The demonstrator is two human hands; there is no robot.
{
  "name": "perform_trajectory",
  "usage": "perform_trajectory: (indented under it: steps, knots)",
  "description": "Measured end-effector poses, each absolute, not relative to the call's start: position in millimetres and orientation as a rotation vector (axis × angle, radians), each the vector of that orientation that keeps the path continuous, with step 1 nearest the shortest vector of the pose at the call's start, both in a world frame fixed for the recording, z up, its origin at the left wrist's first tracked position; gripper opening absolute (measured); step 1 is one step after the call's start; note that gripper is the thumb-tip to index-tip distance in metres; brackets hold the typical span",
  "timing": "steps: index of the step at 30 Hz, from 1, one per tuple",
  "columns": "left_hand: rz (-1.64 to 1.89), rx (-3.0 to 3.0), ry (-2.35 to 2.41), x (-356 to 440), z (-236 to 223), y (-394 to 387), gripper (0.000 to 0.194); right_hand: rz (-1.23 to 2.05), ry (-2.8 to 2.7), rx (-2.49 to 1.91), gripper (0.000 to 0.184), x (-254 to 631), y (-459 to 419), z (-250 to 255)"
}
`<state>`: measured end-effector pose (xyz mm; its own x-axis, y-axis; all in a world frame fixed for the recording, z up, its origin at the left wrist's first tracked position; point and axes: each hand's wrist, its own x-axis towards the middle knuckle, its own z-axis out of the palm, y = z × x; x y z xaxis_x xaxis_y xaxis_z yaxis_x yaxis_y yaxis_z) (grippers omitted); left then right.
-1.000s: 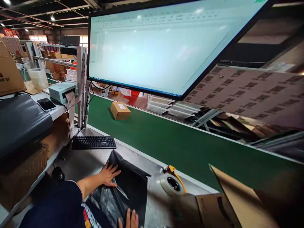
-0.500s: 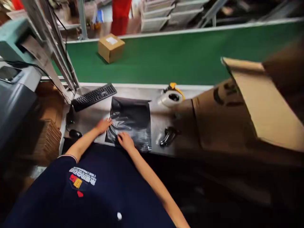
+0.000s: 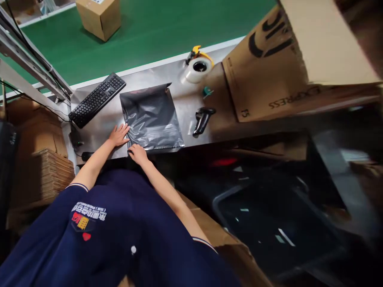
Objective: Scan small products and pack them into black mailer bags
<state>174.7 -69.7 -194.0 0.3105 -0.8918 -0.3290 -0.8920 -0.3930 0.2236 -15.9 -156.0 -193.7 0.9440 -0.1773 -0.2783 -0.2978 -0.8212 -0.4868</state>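
A black plastic mailer bag (image 3: 152, 117) lies flat and wrinkled on the metal bench, close to its front edge. My left hand (image 3: 119, 135) rests palm down with spread fingers, its fingertips touching the bag's left edge. At the near left corner, my right hand (image 3: 138, 154) has its fingers curled in on the bag's edge. A black handheld scanner (image 3: 204, 119) lies right of the bag, apart from both hands. The black keyboard (image 3: 97, 99) sits beyond my left hand.
A tape dispenser (image 3: 199, 65) with a clear roll and a small green object (image 3: 207, 91) are on the bench. A large carton (image 3: 263, 79) stands on the right. Behind the bench, a box (image 3: 100, 18) sits on the green belt (image 3: 155, 32). Flattened cardboard (image 3: 56, 175) is stacked at left.
The view has tilted down and turned. My right hand has slid left from on top of the bag to its near left corner. My left hand now lies flatter at the left edge.
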Motion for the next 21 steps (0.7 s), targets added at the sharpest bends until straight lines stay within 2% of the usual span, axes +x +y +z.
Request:
perform_trajectory:
  steps: [5, 11, 17, 21]
  knots:
    - [0.645, -2.546, 1.731, 178, -191, -68, 0.087, 0.308, 0.391, -2.541, 0.023, -13, -152, -194]
    - [0.533, -2.704, 1.65, 186, -184, -84, 0.071, 0.318, 0.379, -2.554, 0.024, -25, -148, -186]
    - [0.487, -2.832, 1.461, 210, -177, -117, 0.066, 0.274, 0.304, -2.522, 0.029, -31, -149, -181]
    - [0.479, -2.779, 1.435, 228, -178, -123, 0.065, 0.148, 0.271, -2.393, 0.025, -56, -149, -180]
